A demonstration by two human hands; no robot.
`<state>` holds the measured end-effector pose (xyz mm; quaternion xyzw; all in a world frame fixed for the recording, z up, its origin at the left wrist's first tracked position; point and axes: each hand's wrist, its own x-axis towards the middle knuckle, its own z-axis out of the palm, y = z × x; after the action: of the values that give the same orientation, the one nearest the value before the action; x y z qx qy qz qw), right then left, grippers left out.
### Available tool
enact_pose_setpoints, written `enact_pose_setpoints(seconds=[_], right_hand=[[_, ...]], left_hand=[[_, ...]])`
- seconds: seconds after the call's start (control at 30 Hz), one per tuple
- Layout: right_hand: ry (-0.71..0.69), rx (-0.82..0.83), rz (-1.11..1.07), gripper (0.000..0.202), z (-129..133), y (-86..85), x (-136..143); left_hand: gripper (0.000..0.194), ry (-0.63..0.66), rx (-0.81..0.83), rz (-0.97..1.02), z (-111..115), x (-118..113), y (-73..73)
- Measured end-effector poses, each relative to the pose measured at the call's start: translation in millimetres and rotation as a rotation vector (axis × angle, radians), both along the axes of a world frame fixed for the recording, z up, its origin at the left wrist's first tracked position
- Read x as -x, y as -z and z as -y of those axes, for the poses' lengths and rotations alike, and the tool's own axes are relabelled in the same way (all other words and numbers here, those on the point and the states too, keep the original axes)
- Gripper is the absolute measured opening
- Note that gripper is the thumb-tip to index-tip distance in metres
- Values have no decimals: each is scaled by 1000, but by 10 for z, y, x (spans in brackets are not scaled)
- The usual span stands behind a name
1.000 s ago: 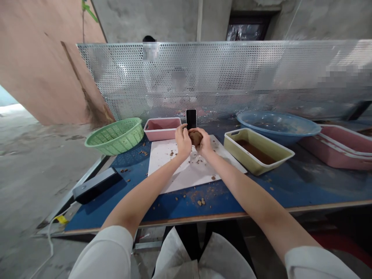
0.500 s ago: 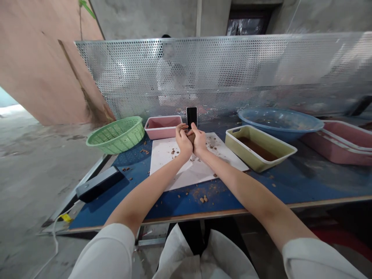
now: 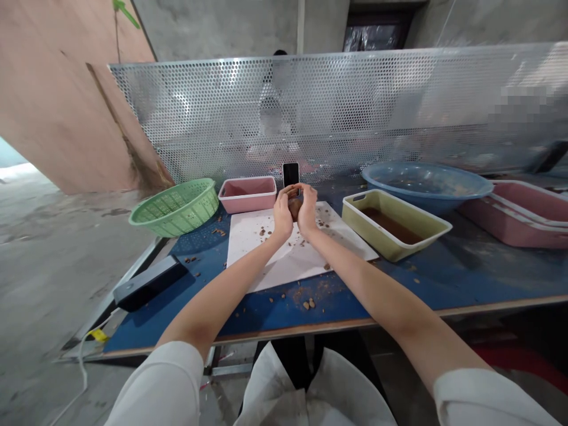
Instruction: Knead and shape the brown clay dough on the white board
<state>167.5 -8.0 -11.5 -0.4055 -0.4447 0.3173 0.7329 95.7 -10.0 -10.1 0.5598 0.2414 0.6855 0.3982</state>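
Observation:
A brown lump (image 3: 294, 208) sits between my two cupped hands, above the far part of a white board (image 3: 266, 266). My left hand (image 3: 283, 214) wraps its left side, and my right hand (image 3: 307, 212) wraps its right side. The fingertips of both hands come together at the far side of the lump. Small brown crumbs lie scattered over the board around my hands. Just beyond my fingers a phone (image 3: 291, 174) stands upright.
Left of the board are a green basket (image 3: 177, 207), a pink bin (image 3: 248, 202) and a dark box (image 3: 151, 283). To the right stand an olive bin (image 3: 377, 239) with brown liquid, a blue basin (image 3: 426, 192) and pink bins (image 3: 519, 222). Behind rises a perforated metal panel (image 3: 337, 112).
Both hands have shifted around the lump; my right fingers now reach over its far side, and more of the lump shows between the palms. The person behind the panel has moved.

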Motion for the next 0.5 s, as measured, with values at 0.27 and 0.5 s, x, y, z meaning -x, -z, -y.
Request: enact_pose_setpoints(seconds=[0.27,0.5], right_hand=[[256,-26,206,38,-88,202,-130],[123,-96,117,31,-25,232,-23]], left_hand=[[36,-146,122,-255,225,-81,-37],[39,-181,133,-316,188,-15,24]])
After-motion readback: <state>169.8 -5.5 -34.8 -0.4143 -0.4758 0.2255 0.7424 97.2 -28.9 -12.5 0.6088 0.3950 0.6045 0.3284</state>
